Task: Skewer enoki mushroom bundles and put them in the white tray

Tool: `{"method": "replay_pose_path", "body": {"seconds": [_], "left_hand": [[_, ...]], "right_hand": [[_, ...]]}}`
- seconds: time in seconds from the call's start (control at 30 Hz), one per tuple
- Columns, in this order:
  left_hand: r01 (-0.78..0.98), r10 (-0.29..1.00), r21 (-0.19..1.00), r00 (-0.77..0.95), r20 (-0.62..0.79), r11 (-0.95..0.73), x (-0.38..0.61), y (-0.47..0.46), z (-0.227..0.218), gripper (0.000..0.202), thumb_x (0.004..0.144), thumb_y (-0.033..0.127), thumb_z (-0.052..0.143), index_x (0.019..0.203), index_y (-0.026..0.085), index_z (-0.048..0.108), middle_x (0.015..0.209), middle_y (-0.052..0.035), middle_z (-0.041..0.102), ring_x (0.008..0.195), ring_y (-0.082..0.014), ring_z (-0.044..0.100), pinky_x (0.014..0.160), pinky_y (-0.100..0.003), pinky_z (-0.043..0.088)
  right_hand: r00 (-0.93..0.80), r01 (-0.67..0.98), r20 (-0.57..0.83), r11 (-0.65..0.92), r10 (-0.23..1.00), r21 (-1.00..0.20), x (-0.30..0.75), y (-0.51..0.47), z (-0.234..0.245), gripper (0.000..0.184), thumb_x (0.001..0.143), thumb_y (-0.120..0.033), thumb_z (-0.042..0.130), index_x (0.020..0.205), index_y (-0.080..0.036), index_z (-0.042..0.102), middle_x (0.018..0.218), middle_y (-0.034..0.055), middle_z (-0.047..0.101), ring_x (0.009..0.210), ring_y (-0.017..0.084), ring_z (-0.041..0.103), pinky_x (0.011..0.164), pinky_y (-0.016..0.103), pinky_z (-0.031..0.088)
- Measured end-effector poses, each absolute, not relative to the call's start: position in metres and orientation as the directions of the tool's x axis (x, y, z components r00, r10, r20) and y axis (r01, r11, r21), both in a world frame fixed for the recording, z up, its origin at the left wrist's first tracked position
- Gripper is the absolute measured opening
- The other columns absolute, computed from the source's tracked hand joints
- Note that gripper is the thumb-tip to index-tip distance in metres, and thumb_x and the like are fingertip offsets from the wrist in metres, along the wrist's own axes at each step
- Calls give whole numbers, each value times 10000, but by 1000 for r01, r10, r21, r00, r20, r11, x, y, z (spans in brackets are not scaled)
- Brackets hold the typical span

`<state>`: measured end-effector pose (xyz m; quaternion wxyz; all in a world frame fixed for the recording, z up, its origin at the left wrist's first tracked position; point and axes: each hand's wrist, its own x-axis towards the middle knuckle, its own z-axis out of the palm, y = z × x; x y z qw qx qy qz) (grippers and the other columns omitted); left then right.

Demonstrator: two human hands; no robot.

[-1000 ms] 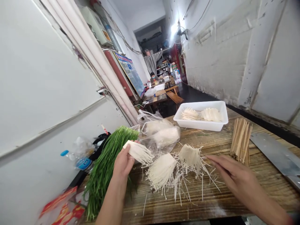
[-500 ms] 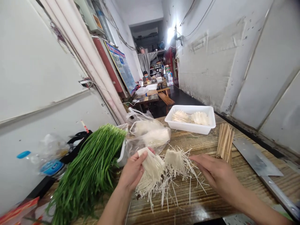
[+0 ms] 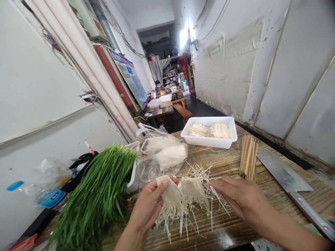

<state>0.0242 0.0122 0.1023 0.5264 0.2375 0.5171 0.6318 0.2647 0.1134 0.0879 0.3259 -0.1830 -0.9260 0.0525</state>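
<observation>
My left hand [image 3: 149, 202] pinches a flat bunch of enoki mushrooms [image 3: 171, 195] between thumb and fingers, the thin stems fanning down toward the table. Just right of it hangs a second pale bunch of enoki [image 3: 194, 190], in line between my two hands. My right hand [image 3: 242, 197] is closed, fingertips pointing left at that second bunch. It grips a thin bamboo skewer, mostly hidden by the fingers and the mushrooms. Loose enoki strands [image 3: 197, 170] lie scattered on the wooden table [image 3: 204, 237] beneath and behind.
Behind my hands are a plastic bag of enoki [image 3: 167, 151] and a white tray [image 3: 209, 141] with skewered bunches. Bamboo skewers [image 3: 248, 157] and a cleaver [image 3: 284, 170] lie to the right. Green chives [image 3: 96, 191] and a bottle [image 3: 51, 198] are left. A person [image 3: 158, 87] sits far back.
My left hand with its bunch has come lower and closer to the second bunch, which now spreads wider. My right hand stays close by on the right. The view has shifted slightly.
</observation>
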Motion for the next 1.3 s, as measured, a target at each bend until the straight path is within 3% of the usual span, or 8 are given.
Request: {"method": "replay_pose_path", "body": {"seconds": [0.9,1.3], "left_hand": [[-366,930,923,-287,-231,117,26,9,104,233,724,328,697,831,121,707,842,-75,698,726,-137,605,688,-230,468],[-238,926,964,-324,-193,118,30,10,105,245,725,366,680,819,142,707,820,-61,690,688,-140,568,627,-225,430]], "right_hand": [[-713,301,597,930,368,-213,269,111,86,302,906,-118,397,1094,-200,619,729,35,636,603,125,580,562,222,474],[-707,323,594,923,382,-210,273,111,85,310,893,-120,406,1100,-208,620,757,42,653,614,135,597,579,239,494]]}}
